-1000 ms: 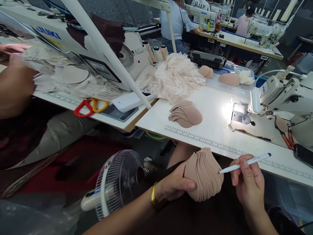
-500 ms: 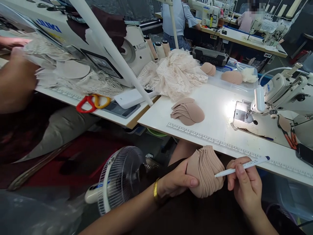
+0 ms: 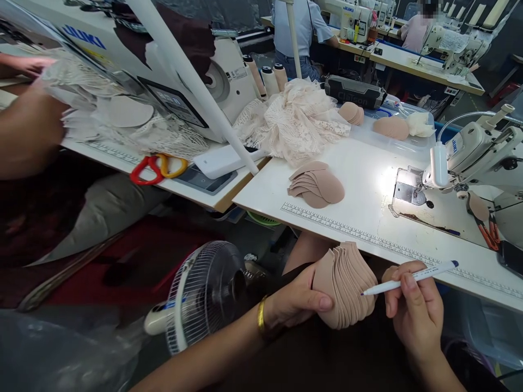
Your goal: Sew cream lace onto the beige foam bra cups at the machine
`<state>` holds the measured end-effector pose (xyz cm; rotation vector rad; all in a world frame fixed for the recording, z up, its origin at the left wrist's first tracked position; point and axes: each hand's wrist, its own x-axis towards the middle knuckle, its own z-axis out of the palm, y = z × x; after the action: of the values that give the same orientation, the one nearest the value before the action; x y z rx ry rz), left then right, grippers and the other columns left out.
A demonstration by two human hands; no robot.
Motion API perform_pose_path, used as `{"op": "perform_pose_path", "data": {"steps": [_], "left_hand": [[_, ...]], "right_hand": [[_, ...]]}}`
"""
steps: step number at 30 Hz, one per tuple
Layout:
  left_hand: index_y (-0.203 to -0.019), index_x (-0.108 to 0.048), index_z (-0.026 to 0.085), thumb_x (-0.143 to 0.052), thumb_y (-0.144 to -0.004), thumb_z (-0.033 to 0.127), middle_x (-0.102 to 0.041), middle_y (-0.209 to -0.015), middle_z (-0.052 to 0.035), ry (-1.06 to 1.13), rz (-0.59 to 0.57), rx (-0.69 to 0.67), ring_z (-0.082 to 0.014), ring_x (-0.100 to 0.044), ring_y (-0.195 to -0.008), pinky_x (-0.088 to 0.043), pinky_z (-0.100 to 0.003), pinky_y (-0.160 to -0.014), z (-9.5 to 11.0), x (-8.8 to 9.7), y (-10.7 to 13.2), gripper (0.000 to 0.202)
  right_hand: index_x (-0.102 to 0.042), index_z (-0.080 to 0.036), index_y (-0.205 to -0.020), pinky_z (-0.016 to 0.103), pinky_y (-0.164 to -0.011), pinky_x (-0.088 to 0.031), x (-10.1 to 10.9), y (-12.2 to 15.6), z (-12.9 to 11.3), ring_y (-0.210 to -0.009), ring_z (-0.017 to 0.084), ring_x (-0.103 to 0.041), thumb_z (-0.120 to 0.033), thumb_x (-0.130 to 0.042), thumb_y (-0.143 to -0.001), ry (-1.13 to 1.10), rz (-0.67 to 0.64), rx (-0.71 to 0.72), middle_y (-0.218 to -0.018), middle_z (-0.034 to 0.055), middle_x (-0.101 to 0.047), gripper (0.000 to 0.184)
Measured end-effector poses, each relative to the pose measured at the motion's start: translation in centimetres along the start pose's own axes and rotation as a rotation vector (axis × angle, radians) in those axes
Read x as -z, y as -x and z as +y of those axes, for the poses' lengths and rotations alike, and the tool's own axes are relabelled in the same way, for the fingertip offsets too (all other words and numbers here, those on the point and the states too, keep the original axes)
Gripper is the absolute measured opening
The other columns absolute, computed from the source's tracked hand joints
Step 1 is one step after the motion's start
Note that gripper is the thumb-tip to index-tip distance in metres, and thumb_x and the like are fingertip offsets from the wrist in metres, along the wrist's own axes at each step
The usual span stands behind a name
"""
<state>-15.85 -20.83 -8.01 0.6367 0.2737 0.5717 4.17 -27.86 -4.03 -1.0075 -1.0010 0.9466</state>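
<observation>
My left hand (image 3: 298,302) grips a fanned stack of beige fabric pieces (image 3: 347,283) just below the table's front edge, thumb across the front. My right hand (image 3: 412,307) is closed around a white pen (image 3: 412,276), whose tip touches the right edge of the stack. A second fanned pile of beige pieces (image 3: 316,185) lies on the white table (image 3: 359,212) above my hands.
A sewing machine (image 3: 469,152) with a lit needle area stands at right. Cream lace (image 3: 298,120) is heaped behind the pile. Red and yellow scissors (image 3: 157,167) lie on the neighbouring table, where another person's arm (image 3: 24,130) handles lace. A small fan (image 3: 204,296) sits low left.
The pen tip has moved left from just off the stack onto its right edge. My left hand keeps the same grip. The view has shifted slightly.
</observation>
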Motion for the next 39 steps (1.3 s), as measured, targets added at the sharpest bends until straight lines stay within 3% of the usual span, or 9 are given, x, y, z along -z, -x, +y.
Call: {"op": "perform_pose_path", "data": {"steps": [7, 12, 16, 24, 31, 36, 39], "left_hand": [[-0.153, -0.049, 0.015, -0.093, -0.074, 0.037, -0.073, -0.124, -0.0189, -0.006, -0.004, 0.011, -0.0342, -0.073, -0.111, -0.061, -0.036, -0.083, 0.3, -0.2, 0.0, 0.093], [-0.151, -0.051, 0.017, -0.092, -0.075, 0.036, -0.075, -0.121, -0.0153, -0.016, -0.021, 0.007, -0.0321, -0.075, -0.106, -0.062, -0.038, -0.087, 0.0, 0.1, -0.1, 0.088], [-0.149, -0.053, 0.017, -0.091, -0.076, 0.036, -0.077, -0.114, -0.0134, -0.013, -0.039, 0.001, -0.03, -0.077, -0.099, -0.062, -0.035, -0.082, 0.1, -0.1, -0.2, 0.084], [-0.148, -0.053, 0.015, -0.093, -0.073, 0.035, -0.071, -0.128, -0.0177, 0.002, 0.027, 0.005, -0.0352, -0.07, -0.117, -0.059, -0.042, -0.095, 0.0, -0.4, 0.0, 0.087], [-0.143, -0.057, 0.015, -0.093, -0.073, 0.034, -0.074, -0.121, -0.016, -0.005, 0.009, -0.009, -0.0357, -0.07, -0.117, -0.057, -0.043, -0.097, 0.0, -0.6, -0.3, 0.08], [-0.145, -0.054, 0.015, -0.093, -0.072, 0.036, -0.073, -0.124, -0.0166, -0.016, 0.022, 0.006, -0.0356, -0.069, -0.119, -0.056, -0.043, -0.099, 0.4, -0.9, -0.3, 0.086], [-0.146, -0.054, 0.014, -0.092, -0.073, 0.036, -0.072, -0.126, -0.0177, -0.011, 0.0, 0.002, -0.0366, -0.068, -0.12, -0.056, -0.045, -0.098, 0.4, -1.0, -0.4, 0.085]], "right_hand": [[-0.065, -0.024, -0.105, 0.027, -0.055, -0.045, -0.2, 0.1, 0.1, -0.051, 0.013, -0.054, -0.029, -0.048, -0.112, 0.003, -0.056, -0.041, -0.058, -0.0053, -0.06, 0.019], [-0.066, -0.024, -0.105, 0.026, -0.056, -0.046, -0.2, 0.0, 0.1, -0.054, 0.012, -0.055, -0.028, -0.049, -0.112, 0.023, -0.025, -0.026, -0.059, -0.005, -0.06, 0.019], [-0.065, -0.024, -0.107, 0.026, -0.057, -0.048, -0.3, 0.1, 0.1, -0.057, 0.014, -0.059, -0.028, -0.047, -0.112, 0.02, -0.085, -0.06, -0.061, -0.0039, -0.062, 0.019], [-0.067, -0.024, -0.106, 0.028, -0.054, -0.049, 0.0, 0.2, -0.3, -0.051, 0.013, -0.057, -0.028, -0.049, -0.111, 0.051, -0.042, 0.018, -0.059, -0.0048, -0.06, 0.018], [-0.065, -0.024, -0.11, 0.029, -0.056, -0.049, -0.1, 0.5, -0.1, -0.055, 0.014, -0.059, -0.024, -0.046, -0.112, 0.052, -0.153, 0.011, -0.064, -0.0033, -0.062, 0.02], [-0.066, -0.024, -0.107, 0.028, -0.053, -0.047, -0.2, 0.3, -0.3, -0.051, 0.013, -0.057, -0.027, -0.047, -0.112, 0.041, -0.068, 0.017, -0.06, -0.0045, -0.06, 0.02], [-0.066, -0.024, -0.107, 0.028, -0.055, -0.048, -0.2, 0.3, -0.3, -0.053, 0.014, -0.058, -0.027, -0.048, -0.111, 0.07, -0.102, -0.001, -0.061, -0.0038, -0.061, 0.019]]}}
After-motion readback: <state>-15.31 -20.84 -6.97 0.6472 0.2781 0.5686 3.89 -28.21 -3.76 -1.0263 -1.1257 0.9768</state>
